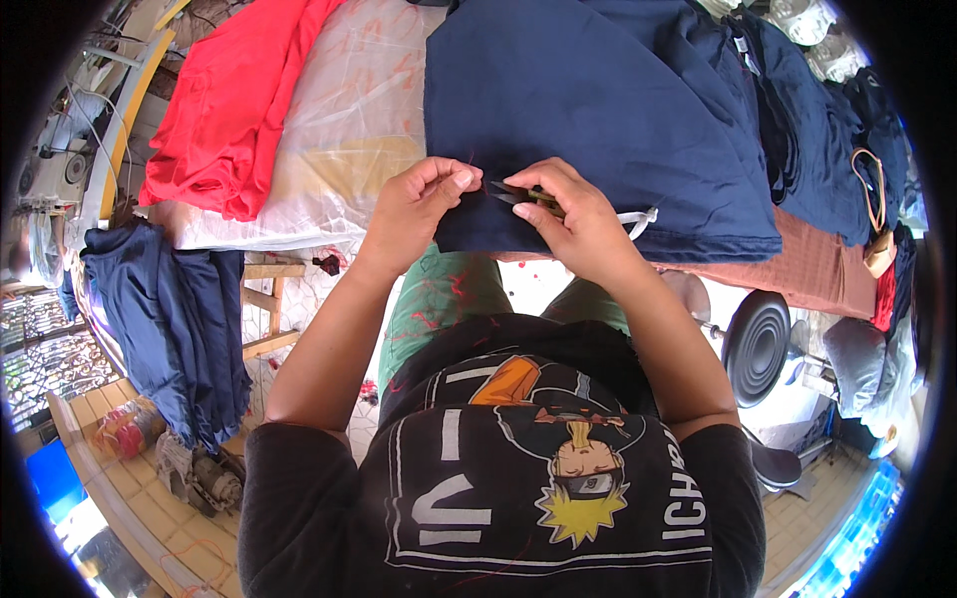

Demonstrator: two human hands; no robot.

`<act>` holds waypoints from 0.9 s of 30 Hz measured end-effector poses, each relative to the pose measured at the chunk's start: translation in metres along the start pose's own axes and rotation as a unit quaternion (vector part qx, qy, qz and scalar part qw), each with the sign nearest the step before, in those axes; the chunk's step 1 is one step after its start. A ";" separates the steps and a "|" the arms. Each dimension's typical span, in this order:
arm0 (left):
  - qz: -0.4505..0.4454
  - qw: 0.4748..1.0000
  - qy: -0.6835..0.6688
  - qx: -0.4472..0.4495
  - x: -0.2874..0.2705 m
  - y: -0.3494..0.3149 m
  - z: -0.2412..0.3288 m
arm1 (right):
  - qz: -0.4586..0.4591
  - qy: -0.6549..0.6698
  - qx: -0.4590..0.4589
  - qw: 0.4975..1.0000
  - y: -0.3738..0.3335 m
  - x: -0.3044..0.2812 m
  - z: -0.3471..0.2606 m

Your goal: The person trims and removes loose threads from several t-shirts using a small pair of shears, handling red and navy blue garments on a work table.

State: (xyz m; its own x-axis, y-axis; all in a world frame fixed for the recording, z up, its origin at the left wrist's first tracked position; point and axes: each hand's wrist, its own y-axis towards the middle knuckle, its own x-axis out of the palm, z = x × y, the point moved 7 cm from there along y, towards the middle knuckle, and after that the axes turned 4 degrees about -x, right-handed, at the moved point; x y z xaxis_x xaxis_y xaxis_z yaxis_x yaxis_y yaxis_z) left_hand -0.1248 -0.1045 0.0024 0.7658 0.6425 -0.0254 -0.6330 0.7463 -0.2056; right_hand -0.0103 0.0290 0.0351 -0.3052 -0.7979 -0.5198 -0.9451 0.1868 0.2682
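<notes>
- Far left: red garment (224,110) heaped on the table (344,199), which has a clear plastic cover.
- Near left, below it: dark blue clothes (164,319) draped in a bunch, wooden frame (271,299) just right of them.
- Center-left: left hand (424,209) raised at the left edge of the navy garment. Grip is a pinch, thumb and forefinger together. Thin reddish strand (472,156) shows by the fingertips; can't tell if it's between them.
- Center, near: green trousers (439,294) of the person, bits of red thread on them, below the hands.
- Center: snips (511,193), small, dark blades, sticking out left from the right grip. Blade tips point at the left fingertips: near, gap visible. Blades look slightly apart.
- Center-right: right hand (583,224) clamped on the snips, thumb on the near side, fingers on the far side.
- Same zone: navy garment (598,100) spread on the table, behind and beneath both hands; most of it lies far and right of the grips. White drawstring (638,219) at its near part, just right of the right hand.
- Right: brown cloth (817,269) along the near edge; black round disc (756,342) below it.
- Far right: more navy clothes (817,149), piled beside the spread one.
</notes>
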 end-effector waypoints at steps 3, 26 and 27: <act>-0.003 0.999 0.021 0.027 0.001 -0.003 0.004 | -0.004 -0.032 -0.023 0.999 0.002 0.006 -0.008; 0.117 0.875 0.322 0.343 0.024 -0.041 0.095 | 0.039 -0.282 -0.065 0.956 -0.030 -0.074 -0.041; 0.142 0.896 0.284 0.311 0.019 -0.040 0.096 | 0.042 -0.304 -0.054 0.950 -0.034 -0.084 -0.037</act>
State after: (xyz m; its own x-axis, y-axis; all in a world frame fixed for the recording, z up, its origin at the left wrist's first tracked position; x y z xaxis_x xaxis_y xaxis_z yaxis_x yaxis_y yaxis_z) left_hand -0.0956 -0.1058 0.1043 0.3873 0.7615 -0.5198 -0.6168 0.6330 0.4678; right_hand 0.0514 0.0682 0.0996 -0.4211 -0.2979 -0.8567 -0.9070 0.1495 0.3938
